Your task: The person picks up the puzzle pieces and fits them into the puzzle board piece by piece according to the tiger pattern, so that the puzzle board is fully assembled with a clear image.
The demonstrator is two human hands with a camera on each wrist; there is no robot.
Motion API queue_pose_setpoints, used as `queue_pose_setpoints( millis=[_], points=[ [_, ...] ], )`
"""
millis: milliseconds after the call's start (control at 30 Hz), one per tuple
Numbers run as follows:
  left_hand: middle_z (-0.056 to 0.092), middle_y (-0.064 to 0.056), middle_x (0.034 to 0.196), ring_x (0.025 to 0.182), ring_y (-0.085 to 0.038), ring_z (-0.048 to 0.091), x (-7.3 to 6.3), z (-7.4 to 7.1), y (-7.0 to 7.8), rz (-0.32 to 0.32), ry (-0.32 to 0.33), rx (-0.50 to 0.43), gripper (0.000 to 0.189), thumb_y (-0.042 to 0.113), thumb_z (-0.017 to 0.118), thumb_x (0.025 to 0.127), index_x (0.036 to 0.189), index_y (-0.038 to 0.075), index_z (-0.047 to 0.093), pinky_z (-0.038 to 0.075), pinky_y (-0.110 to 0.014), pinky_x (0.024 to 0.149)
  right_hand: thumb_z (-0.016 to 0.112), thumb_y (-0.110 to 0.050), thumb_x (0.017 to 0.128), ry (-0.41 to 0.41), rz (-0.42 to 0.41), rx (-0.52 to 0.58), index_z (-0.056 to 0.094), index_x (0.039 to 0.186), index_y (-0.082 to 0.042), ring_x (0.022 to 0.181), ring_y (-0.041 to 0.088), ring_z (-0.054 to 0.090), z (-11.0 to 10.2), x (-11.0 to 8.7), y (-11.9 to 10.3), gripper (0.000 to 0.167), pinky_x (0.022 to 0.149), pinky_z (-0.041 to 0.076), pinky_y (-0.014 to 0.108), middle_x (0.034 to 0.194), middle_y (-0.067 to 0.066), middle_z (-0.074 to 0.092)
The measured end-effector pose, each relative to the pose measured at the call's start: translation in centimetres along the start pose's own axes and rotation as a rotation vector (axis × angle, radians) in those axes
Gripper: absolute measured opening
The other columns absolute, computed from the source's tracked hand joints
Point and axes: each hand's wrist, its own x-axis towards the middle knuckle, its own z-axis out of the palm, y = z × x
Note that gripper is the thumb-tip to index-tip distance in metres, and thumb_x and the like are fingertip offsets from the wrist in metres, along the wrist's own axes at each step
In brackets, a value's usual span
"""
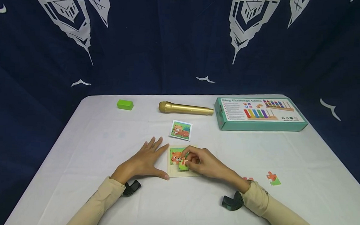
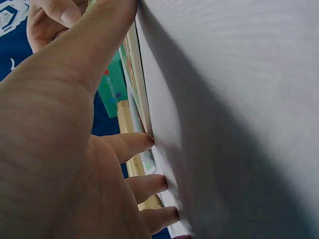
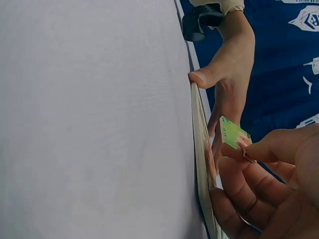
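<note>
A flat wooden puzzle board point(image 1: 173, 172) lies on the white table, with part of a tiger picture in its upper left. Between thumb and fingers my right hand point(image 1: 207, 163) pinches a green and orange puzzle piece point(image 3: 233, 133), tilted just above the board. My left hand point(image 1: 145, 159) has its fingers spread, thumb and index finger at the board's left corners. Just behind the board lies a tiger picture card point(image 1: 180, 130). To the right is a loose red and green puzzle piece point(image 1: 274, 178); another red piece point(image 1: 248, 178) is mostly hidden by my right wrist.
At the back stand a green block point(image 1: 125, 104) on the left, a gold microphone point(image 1: 186, 108) in the middle and a teal game box point(image 1: 261, 113) on the right. A dark blue patterned cloth point(image 1: 158, 42) hangs behind the table.
</note>
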Motion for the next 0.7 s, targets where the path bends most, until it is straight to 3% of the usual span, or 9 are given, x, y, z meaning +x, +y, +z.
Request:
queue_pose_setpoints(
  millis=[200, 433, 700],
  points=[
    [0.006, -0.015, 0.16, 0.146, -0.037, -0.004, 0.0, 0.0, 0.0, -0.006, -0.007, 0.002, 0.116, 0.071, 0.073, 0.064, 0.153, 0.014, 0.025, 0.002, -0.053, 0.117, 0.062, 0.006, 0.088, 0.01, -0.006, -0.006, 0.06, 0.103, 0.0, 0.066, 0.008, 0.055, 0.5, 0.3, -0.2, 0.017, 0.061, 0.045, 0.02, 0.08, 0.012, 0.068],
    [0.006, -0.016, 0.16, 0.146, -0.037, -0.004, 0.0, 0.1, -0.1, -0.005, -0.006, 0.008, 0.116, 0.071, 0.072, 0.064, 0.153, 0.014, 0.025, 0.003, -0.054, 0.117, 0.067, -0.004, 0.088, 0.004, -0.018, -0.016, 0.064, 0.1, -0.008, 0.071, 0.008, 0.06, 0.9, 0.7, -0.3, 0.012, 0.064, 0.05, 0.021, 0.082, 0.0, 0.07],
    [0.006, -0.016, 0.16, 0.146, -0.038, -0.004, 0.1, 0.1, -0.1, 0.005, 0.0, 0.0, 0.115, 0.071, 0.072, 0.064, 0.153, 0.014, 0.025, 0.003, -0.055, 0.117, 0.068, -0.007, 0.088, -0.009, -0.062, -0.043, 0.064, 0.1, -0.009, 0.068, 0.003, 0.059, 1.3, 1.2, -0.2, 0.013, 0.061, 0.049, 0.02, 0.08, -0.004, 0.07]
  ],
)
